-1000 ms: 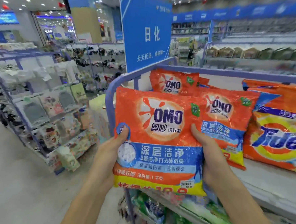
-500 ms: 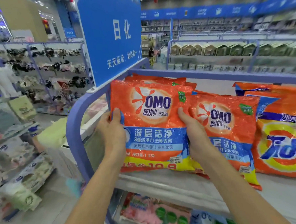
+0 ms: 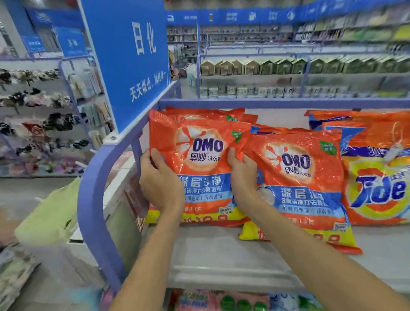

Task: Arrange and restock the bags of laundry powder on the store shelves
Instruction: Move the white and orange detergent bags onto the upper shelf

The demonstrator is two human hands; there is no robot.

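**Seating a bag on the top shelf.** The left hand [image 3: 161,185] and right hand [image 3: 242,177] grip the side edges of the upright OMO bag [image 3: 200,155], thumbs on its front, its base apparently resting on the shelf [image 3: 218,252]. Just right of the right-hand grip leans a second OMO bag [image 3: 302,181], with a Tide bag [image 3: 386,186] beyond it. Good practice (a judgement): push the base back evenly, label outward, clear of the frame post [image 3: 92,197] left of the left-hand grip.

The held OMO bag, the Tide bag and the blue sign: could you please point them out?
held OMO bag [image 3: 206,155], head view, on its round logo.
Tide bag [image 3: 379,191], head view, on the blue lettering.
blue sign [image 3: 126,69], head view, on its bare blue face.
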